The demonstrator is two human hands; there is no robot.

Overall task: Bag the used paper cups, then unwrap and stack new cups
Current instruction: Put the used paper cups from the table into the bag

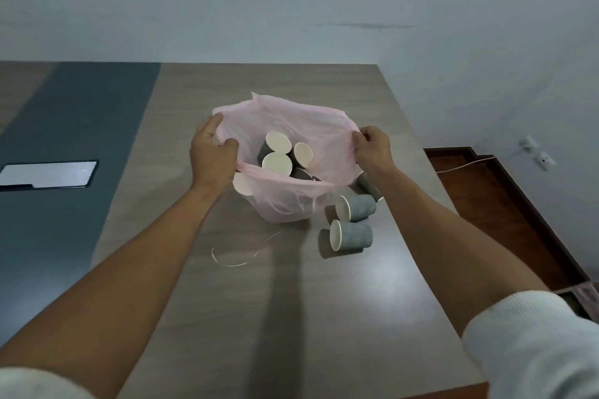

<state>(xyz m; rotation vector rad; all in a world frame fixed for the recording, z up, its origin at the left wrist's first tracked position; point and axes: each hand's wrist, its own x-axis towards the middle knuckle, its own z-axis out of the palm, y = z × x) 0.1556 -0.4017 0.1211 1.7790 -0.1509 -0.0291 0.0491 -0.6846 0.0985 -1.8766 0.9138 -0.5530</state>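
A thin pink plastic bag (291,113) stands open on the wooden table (227,301). My left hand (212,152) grips its left rim and my right hand (372,149) pinches its right rim, stretching the mouth wide. Inside lie several grey ribbed paper cups (277,162) with cream insides. On the table just right of the bag, two grey cups (355,207) (350,235) lie on their sides, and a third cup (368,185) is partly hidden under my right wrist.
A pale string (240,256) lies on the table in front of the bag. A dark blue strip (64,139) with a flat grey panel (48,173) runs along the left. The table's right edge drops to a brown floor (486,204).
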